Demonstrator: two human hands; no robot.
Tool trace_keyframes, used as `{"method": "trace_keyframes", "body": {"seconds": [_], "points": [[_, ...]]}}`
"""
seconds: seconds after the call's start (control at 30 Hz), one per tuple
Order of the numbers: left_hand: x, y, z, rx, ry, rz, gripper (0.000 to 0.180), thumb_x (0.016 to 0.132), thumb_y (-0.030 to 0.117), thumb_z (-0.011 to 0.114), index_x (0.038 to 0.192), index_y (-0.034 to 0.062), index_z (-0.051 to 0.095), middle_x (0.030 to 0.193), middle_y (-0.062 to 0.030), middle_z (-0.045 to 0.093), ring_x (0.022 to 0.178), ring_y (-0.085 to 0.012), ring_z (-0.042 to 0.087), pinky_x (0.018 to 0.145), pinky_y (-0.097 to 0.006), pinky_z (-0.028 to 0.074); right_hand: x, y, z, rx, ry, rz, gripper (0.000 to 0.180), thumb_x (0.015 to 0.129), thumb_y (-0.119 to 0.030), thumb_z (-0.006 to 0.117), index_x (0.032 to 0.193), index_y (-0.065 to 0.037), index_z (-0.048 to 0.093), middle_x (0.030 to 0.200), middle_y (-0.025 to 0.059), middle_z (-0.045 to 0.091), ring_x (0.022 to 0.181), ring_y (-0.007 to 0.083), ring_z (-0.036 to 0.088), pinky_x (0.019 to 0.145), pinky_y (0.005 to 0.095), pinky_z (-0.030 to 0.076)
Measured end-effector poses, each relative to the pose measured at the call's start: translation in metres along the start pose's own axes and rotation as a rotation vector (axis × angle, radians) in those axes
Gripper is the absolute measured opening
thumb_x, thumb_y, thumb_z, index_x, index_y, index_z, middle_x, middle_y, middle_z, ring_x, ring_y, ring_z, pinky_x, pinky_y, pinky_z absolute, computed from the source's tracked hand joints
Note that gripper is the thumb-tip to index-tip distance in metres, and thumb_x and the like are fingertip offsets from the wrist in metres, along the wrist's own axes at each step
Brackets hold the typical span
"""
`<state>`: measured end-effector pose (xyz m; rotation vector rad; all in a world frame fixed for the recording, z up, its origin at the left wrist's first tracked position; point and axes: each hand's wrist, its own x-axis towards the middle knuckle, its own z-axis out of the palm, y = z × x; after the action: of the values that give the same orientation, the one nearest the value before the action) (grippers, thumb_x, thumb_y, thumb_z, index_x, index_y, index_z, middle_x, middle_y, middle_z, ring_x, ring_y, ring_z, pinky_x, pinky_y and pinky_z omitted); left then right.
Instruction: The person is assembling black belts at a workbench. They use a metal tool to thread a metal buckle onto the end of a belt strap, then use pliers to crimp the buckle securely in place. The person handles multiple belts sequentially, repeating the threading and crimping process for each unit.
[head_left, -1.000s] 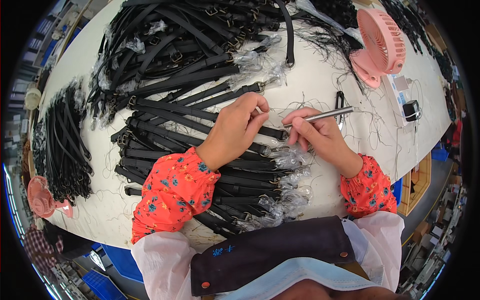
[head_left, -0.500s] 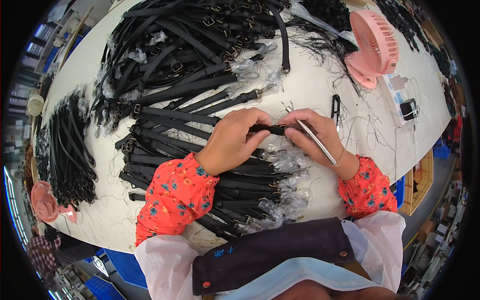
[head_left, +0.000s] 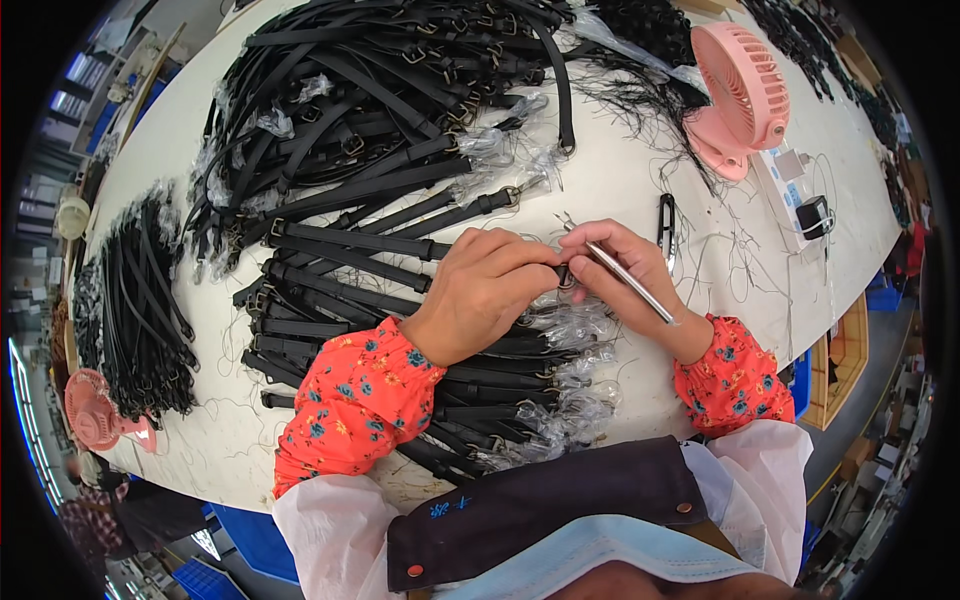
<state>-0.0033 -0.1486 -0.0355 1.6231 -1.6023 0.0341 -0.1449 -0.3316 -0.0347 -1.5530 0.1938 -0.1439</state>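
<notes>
My left hand [head_left: 485,290] is closed round a black belt [head_left: 432,250], whose strap runs out leftward from under the fingers. At the belt's buckle end [head_left: 566,272] both hands meet, and the fingers hide most of it. My right hand [head_left: 625,275] grips a slim metal hand tool [head_left: 634,284] with a thin forked tip pointing up and away. Its fingertips also touch the buckle end. Beneath and around my hands lie several black belts [head_left: 480,375], their right ends wrapped in clear plastic [head_left: 575,400].
A large heap of black belts [head_left: 350,110] covers the far table, with another bundle [head_left: 140,300] at left. A pink fan [head_left: 742,90], a power strip [head_left: 787,195] and black thread snips [head_left: 667,228] stand or lie right. Loose threads [head_left: 725,255] litter the white table [head_left: 230,440].
My left fingers have folded over the buckle end, covering the strap that showed between the hands. The right hand keeps the tool in nearly the same place.
</notes>
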Motion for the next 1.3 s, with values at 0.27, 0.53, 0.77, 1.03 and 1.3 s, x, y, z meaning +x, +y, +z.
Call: {"method": "trace_keyframes", "body": {"seconds": [0.27,0.53,0.77,1.03,1.3], "points": [[0.003,-0.002,-0.001,-0.135,-0.015,-0.253,0.011,0.091,0.006,0.066,0.097,0.0071,0.058,0.099,-0.0045,0.066,0.101,-0.0281,0.053,0.091,-0.037,0.041,0.003,0.013,-0.008,-0.342,-0.011,-0.202,0.027,0.097,-0.002,0.063,0.124,-0.003,0.061,0.108,0.0074,0.072,0.083,0.0104,0.068,0.074,0.0251,0.056],[-0.005,-0.01,0.003,-0.268,-0.06,-0.425,0.009,0.098,0.008,0.061,0.1,0.0009,0.056,0.075,-0.0087,0.059,0.064,-0.017,0.057,0.061,-0.031,0.045,0.0,-0.012,-0.003,-0.198,0.03,-0.109,0.03,0.106,-0.019,0.052,0.131,-0.003,0.055,0.102,0.0067,0.071,0.089,0.0131,0.066,0.081,0.0274,0.052],[-0.002,-0.007,0.0,-0.266,-0.055,-0.463,0.009,0.098,0.009,0.062,0.1,0.0015,0.057,0.075,-0.0083,0.061,0.066,-0.0175,0.059,0.062,-0.031,0.046,-0.001,-0.006,-0.011,0.053,-0.157,0.103,0.031,0.108,-0.027,0.05,0.12,-0.001,0.061,0.078,0.0041,0.066,0.07,0.0092,0.06,0.068,0.0241,0.049],[-0.002,-0.006,0.0,-0.28,-0.05,-0.496,0.009,0.098,0.009,0.062,0.101,0.0014,0.058,0.078,-0.0081,0.064,0.068,-0.0174,0.061,0.064,-0.031,0.048,0.002,-0.013,-0.003,-0.073,-0.132,0.169,0.029,0.106,-0.029,0.054,0.11,-0.004,0.068,0.077,0.0014,0.068,0.064,0.005,0.055,0.058,0.0202,0.043],[-0.001,-0.005,0.0,-0.274,-0.06,-0.512,0.009,0.098,0.008,0.063,0.101,0.0009,0.058,0.079,-0.0081,0.064,0.07,-0.0176,0.063,0.065,-0.031,0.049,0.003,-0.01,-0.002,-0.113,-0.142,0.145,0.028,0.106,-0.028,0.053,0.11,-0.004,0.068,0.076,0.0017,0.069,0.061,0.0046,0.053,0.056,0.0203,0.042]]}}
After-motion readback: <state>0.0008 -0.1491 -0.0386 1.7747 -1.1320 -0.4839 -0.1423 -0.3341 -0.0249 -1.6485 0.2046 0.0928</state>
